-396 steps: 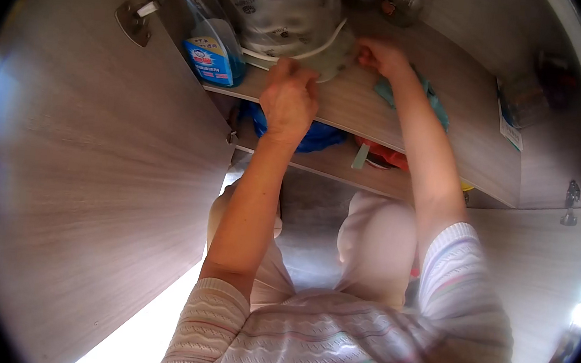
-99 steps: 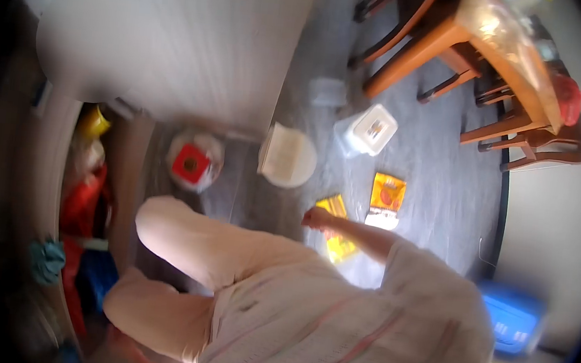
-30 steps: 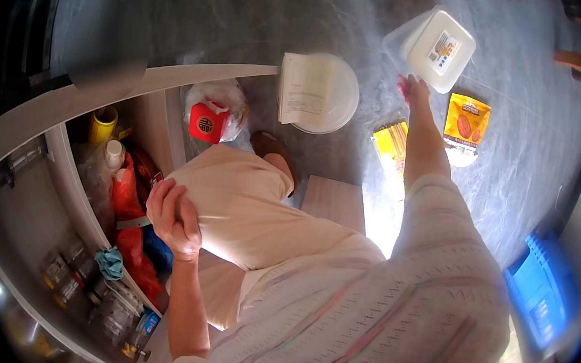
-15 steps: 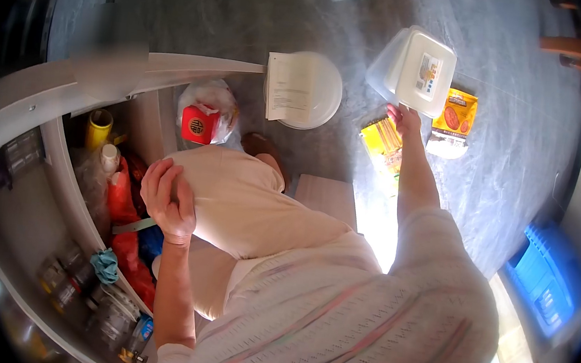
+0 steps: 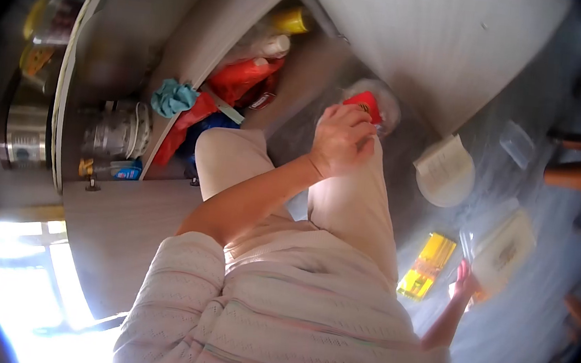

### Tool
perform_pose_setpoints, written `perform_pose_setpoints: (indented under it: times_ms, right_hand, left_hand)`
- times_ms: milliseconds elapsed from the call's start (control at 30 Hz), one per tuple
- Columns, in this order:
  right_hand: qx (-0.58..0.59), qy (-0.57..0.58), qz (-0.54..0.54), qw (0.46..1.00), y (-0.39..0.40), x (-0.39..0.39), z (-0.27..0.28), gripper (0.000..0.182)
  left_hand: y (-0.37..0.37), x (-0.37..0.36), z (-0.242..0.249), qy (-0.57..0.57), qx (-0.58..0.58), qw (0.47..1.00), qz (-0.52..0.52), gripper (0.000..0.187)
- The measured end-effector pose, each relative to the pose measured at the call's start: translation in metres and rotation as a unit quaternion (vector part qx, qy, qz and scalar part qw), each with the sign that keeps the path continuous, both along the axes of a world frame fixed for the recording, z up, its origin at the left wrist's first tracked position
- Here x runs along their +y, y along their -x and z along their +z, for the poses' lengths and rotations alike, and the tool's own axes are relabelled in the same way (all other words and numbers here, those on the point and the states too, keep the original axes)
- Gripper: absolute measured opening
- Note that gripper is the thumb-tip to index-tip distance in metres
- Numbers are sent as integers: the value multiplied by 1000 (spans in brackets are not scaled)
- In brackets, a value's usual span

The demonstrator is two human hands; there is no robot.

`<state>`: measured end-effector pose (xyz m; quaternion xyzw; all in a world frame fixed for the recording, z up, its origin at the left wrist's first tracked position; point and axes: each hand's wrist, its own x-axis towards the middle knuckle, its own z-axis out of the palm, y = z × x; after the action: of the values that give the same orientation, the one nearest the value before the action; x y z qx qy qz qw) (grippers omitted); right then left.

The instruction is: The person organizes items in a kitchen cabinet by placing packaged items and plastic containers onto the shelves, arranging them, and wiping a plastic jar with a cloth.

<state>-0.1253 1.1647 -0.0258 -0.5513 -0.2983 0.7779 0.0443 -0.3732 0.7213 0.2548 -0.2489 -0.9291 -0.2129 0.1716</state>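
My left hand (image 5: 343,139) hangs over my knee with its fingers loosely curled and apart, and nothing shows in it. Just beyond it is a red box (image 5: 364,106) on a clear plastic bag (image 5: 390,107). At the lower right, my right hand (image 5: 463,281) reaches to the lower left edge of a pale plastic container (image 5: 505,251), its fingers partly blurred. A yellow packet (image 5: 427,266) lies on the floor to the left of that hand. Something orange, mostly hidden, shows beneath the container.
A booklet (image 5: 444,163) lies on a round white lid (image 5: 446,186) on the floor. A clear tray (image 5: 517,144) is farther right. Left, an open cabinet (image 5: 209,48) holds red bags (image 5: 234,80) and a yellow container (image 5: 290,21). A cabinet door (image 5: 430,41) stands open above.
The view has turned, swinging the cabinet toward the top and the floor items to the lower right. My right hand stays at the container; my left hand now appears near the red box.
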Motion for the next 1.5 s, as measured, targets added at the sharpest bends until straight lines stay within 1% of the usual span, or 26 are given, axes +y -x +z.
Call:
perform_pose_setpoints:
  times_ms: [33,100,167,200,300,333,367,433,467,733,1033,1167,1267,1333,1400,1500]
  right_hand:
    - [-10,-4,10,1000,-5,0,11,39]
    - [-25,-48,49,997,-15,-6,35,42]
    - [-45,-39,44,997,-14,-21,81,46]
    - [-48,-65,80,994,-13,-32,104,50]
    - [-28,-76,135,988,-21,-42,134,54]
    - [-36,-70,219,972,-28,-40,141,50]
    - [-37,-87,257,962,-29,-39,148,50]
    - [-38,-121,334,934,-26,-53,180,50]
    - [-21,-139,310,940,-24,-58,186,50]
    - [36,-153,416,896,29,-102,233,47]
    - [158,-104,519,834,124,-176,276,45]
    - [232,-60,558,794,170,-217,299,43]
    - [309,-7,579,755,207,-257,315,43]
    - [357,32,589,724,235,-286,323,42]
    - [325,7,617,717,263,-314,331,41]
    - [200,-106,679,698,310,-362,349,35]
  left_hand:
    - [-2,-3,-1,-6,-4,1000,3,15]
    - [-4,-10,-2,-20,4,1000,8,14]
    - [-6,-15,-4,-30,6,999,9,13]
    - [-7,-16,-4,-40,11,999,10,12]
    - [-9,-24,-7,-62,25,998,7,11]
    - [-10,-27,-7,-65,25,998,11,11]
    - [-12,-30,-7,-67,24,997,15,10]
    - [-15,-38,-8,-69,28,997,26,10]
    - [-17,-43,-10,-69,31,997,34,10]
    - [-37,-90,-15,-82,25,989,118,9]
    - [-68,-143,-24,-88,8,978,190,13]
    - [-74,-159,-40,-64,-26,970,232,13]
    - [-64,-173,-31,-30,-203,952,228,14]
    - [-56,-184,-24,-92,-215,956,180,16]
    - [-48,-195,-13,-139,-233,951,147,18]
    - [-33,-213,7,-172,-262,939,139,18]
